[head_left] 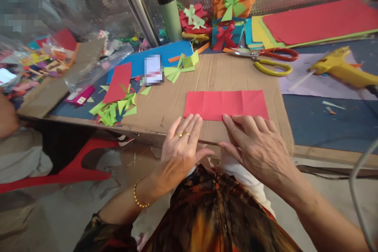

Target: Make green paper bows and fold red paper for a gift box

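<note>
A creased red paper strip [226, 104] lies flat on a brown cardboard sheet [165, 106] at the table's front edge. My left hand [183, 145] rests with fingers extended, its fingertips at the strip's lower left edge. Along the lower right edge lie the fingers of my right hand [256, 145], slightly bent, with the thumb apart. Both palms face down, and neither hand grips the paper. Behind the strip are scissors [265, 57] with red and yellow handles. Green paper pieces [180, 69] sit farther back on the cardboard.
A yellow glue gun [342, 67] lies at right on pale purple paper. Stacked coloured sheets [319, 19], paper bags [234, 0] and a green bottle [170, 15] stand behind. Green scraps [110, 112] are at left; a person's arm [7, 116] shows far left.
</note>
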Demonstrator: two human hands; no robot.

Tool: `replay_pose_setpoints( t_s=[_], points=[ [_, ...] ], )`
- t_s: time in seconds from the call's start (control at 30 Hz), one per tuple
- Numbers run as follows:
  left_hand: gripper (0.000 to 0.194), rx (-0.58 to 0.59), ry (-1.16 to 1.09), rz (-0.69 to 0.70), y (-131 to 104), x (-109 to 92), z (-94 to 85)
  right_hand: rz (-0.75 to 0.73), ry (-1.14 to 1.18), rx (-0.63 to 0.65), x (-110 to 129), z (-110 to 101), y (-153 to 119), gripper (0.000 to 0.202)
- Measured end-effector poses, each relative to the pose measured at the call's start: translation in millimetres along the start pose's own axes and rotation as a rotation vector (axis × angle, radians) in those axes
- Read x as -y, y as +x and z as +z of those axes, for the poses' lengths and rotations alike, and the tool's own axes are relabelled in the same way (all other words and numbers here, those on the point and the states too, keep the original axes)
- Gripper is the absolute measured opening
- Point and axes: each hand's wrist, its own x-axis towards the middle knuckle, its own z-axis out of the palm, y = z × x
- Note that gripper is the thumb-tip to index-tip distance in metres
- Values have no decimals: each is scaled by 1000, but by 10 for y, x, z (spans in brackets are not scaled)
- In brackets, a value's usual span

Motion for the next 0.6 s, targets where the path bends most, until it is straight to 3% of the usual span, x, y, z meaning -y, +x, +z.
replay_pose_setpoints(
  t_s=[0.27,0.37,0.47,0.6],
  points=[
    [86,-6,155,-197,-201,327,-1,10,-20,3,3,5,-2,53],
    [89,12,226,-243,-233,310,-70,10,-26,11,7,18,-6,54],
    [91,-17,154,-121,-121,94,-73,11,-36,11,14,27,-7,53],
    [89,3,-28,114,129,-194,61,21,-25,-3,23,33,2,49]
  ],
)
